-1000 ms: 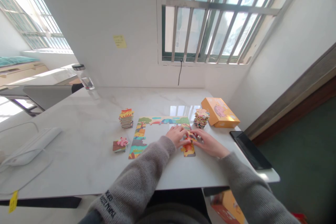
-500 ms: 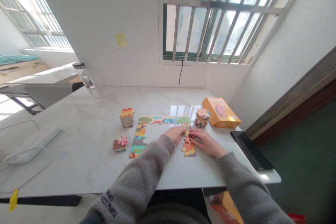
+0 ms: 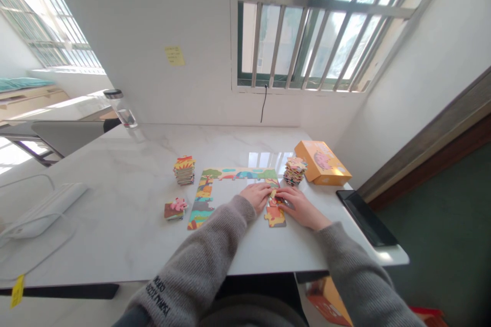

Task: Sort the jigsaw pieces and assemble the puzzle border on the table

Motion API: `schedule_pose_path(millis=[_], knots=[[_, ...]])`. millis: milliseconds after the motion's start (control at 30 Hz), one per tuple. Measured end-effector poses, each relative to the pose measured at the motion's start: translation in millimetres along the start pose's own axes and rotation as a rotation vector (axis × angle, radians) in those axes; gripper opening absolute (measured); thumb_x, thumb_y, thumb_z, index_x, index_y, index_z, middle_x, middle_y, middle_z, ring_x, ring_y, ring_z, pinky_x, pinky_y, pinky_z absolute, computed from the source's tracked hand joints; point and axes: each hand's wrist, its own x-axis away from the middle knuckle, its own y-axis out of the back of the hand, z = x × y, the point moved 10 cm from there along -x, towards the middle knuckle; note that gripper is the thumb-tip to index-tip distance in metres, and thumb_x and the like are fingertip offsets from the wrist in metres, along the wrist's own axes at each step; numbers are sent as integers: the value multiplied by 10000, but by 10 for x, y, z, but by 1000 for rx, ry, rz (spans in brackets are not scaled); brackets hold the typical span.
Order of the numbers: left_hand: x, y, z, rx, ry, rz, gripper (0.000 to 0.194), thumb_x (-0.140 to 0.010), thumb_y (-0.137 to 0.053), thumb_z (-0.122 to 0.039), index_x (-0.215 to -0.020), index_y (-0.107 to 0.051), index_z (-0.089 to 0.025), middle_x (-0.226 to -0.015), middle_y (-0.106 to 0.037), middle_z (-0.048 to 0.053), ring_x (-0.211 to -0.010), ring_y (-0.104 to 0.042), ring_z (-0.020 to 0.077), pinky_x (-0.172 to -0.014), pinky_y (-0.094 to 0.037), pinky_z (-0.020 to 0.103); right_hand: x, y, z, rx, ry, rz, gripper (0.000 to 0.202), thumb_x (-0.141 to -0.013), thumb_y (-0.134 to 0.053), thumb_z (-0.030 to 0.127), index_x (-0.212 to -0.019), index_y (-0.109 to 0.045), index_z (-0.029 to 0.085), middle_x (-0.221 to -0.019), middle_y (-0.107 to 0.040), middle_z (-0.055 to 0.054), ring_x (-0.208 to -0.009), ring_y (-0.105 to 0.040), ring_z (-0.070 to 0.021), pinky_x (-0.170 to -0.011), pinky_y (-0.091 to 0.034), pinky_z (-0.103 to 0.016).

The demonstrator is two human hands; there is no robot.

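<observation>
A jigsaw puzzle border (image 3: 201,206) of colourful animal-scene pieces lies on the white table, joined along its left side, top and upper right. At its right side my left hand (image 3: 256,196) and my right hand (image 3: 301,207) meet over a puzzle piece (image 3: 273,200). The fingers of both are closed and press on this piece from either side, partly covering it. Just below them lie the orange and yellow lower-right pieces (image 3: 275,216). Whether the piece is locked to its neighbours is hidden by my fingers.
A tall stack of pieces (image 3: 184,171) and a small pink-and-brown pile (image 3: 175,209) stand left of the puzzle. Another stack (image 3: 295,171) stands right, by an orange box (image 3: 322,163). A black tablet-like slab (image 3: 366,218) lies at the right edge; a bottle (image 3: 121,109) stands far left.
Both hands stay over the same spot, with only slight finger movement at the piece. The whole view has shifted a little.
</observation>
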Motion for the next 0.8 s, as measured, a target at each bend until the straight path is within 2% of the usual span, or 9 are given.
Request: schedule_pose_path(millis=[167, 233, 300, 400, 600, 700, 800], knots=[[6, 6, 1, -17, 25, 26, 360, -946, -472, -226, -1276, -613, -195, -1415, -580, 77, -1316, -526, 240, -1132, -415, 425, 109, 108, 45, -50, -80, -86, 228, -972, -534, 307, -1163, -645, 250, -1096, -640, -95, -1051, -620, -247, -935, -536, -426], [12, 12, -15, -18, 23, 37, 393, -944, -480, -227, -1324, -579, -202, -1421, -572, 81, -1321, -520, 240, -1131, -412, 435, 192, 102, 80, -47, -120, -83, 222, -962, -552, 310, -1158, -640, 253, -1050, -629, -85, -1013, -623, -241, -911, -541, -411], [19, 22, -42, -22, 9, 37, 419, -943, -503, -257, -1358, -552, -229, -1417, -568, 79, -1315, -519, 252, -1120, -414, 460, 270, 67, 142, -30, -131, -60, 259, -935, -598, 304, -1190, -623, 263, -1076, -626, -83, -1039, -614, -249, -931, -525, -421], [30, 37, -64, -30, 0, 14, 376, -938, -548, -349, -1301, -601, -263, -1392, -575, 78, -1301, -520, 278, -1109, -410, 491, 350, 8, 249, -2, -108, -19, 337, -905, -650, 300, -1237, -592, 278, -1182, -628, -90, -1125, -588, -272, -979, -485, -453], [30, 17, -61, -30, 11, 17, 352, -934, -567, -404, -1250, -635, -263, -1384, -575, 83, -1298, -517, 285, -1110, -404, 492, 396, -88, 344, 39, -102, 102, 247, -905, -650, 286, -1148, -605, 283, -1309, -614, -74, -1138, -569, -279, -989, -439, -486], [24, 21, -52, -37, 15, 18, 331, -943, -556, -382, -1244, -636, -269, -1388, -575, 73, -1306, -514, 268, -1112, -404, 479, 386, -83, 350, -16, -145, 145, 185, -871, -668, 225, -1036, -596, 266, -1284, -604, -56, -1162, -556, -258, -1012, -430, -465], [21, 18, -45, -40, 3, 20, 328, -938, -565, -363, -1247, -633, -277, -1385, -578, 67, -1312, -510, 263, -1115, -405, 473, 386, -71, 376, -85, -181, 186, 216, -805, -699, 168, -954, -567, 251, -1198, -601, -46, -1152, -552, -241, -1017, -445, -427]])
